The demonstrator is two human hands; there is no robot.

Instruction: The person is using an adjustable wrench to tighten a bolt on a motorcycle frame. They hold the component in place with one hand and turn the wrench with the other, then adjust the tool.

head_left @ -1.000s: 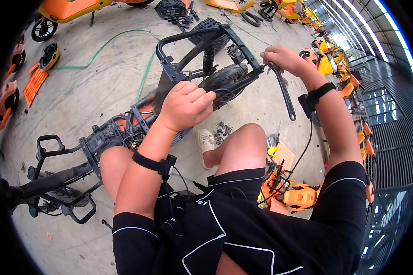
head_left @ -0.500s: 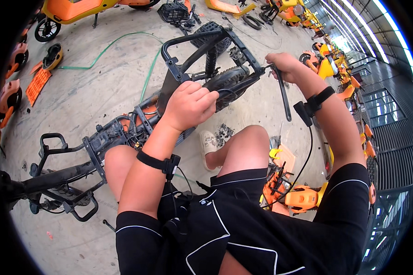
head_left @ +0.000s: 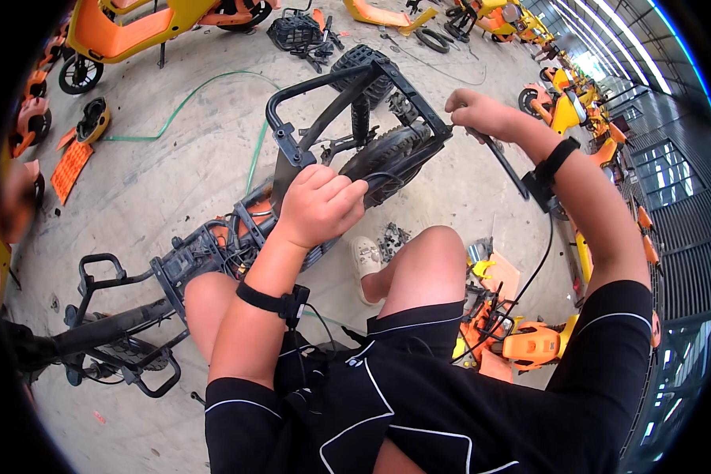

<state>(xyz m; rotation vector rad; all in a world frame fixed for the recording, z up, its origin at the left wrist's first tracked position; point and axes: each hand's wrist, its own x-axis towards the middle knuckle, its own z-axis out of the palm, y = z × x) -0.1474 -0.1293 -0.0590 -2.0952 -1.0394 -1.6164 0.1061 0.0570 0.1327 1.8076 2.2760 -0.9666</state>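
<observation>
The left hand (head_left: 321,207) is curled into a fist over the near rail of a black tubular rack (head_left: 419,99), its grip clamped there with the thumb side turned right; the fingertips are hidden underneath. The rack stands at the rear end of a stripped bike frame (head_left: 189,257) that runs from the upper middle down to the lower left, over a bare concrete floor (head_left: 174,174). A treaded tyre (head_left: 387,150) sits beneath the rack. The right hand (head_left: 482,117) is at the rack's right corner, its grip closed around a slim black tool (head_left: 507,168), whose handle slants down and right toward the wrist; whether the tool's working end touches the rack cannot be told. Both forearms wear black straps, each with a small dark box. Near the person's cream shoe (head_left: 365,265) lies a scatter of small dark bits (head_left: 393,239). Orange and yellow parts (head_left: 532,346) are gathered beside the right thigh. At the upper left, an orange panel (head_left: 72,170) lies near a green hose-like line (head_left: 134,138), and a yellow-and-orange scooter (head_left: 134,35) stands farther back.
</observation>
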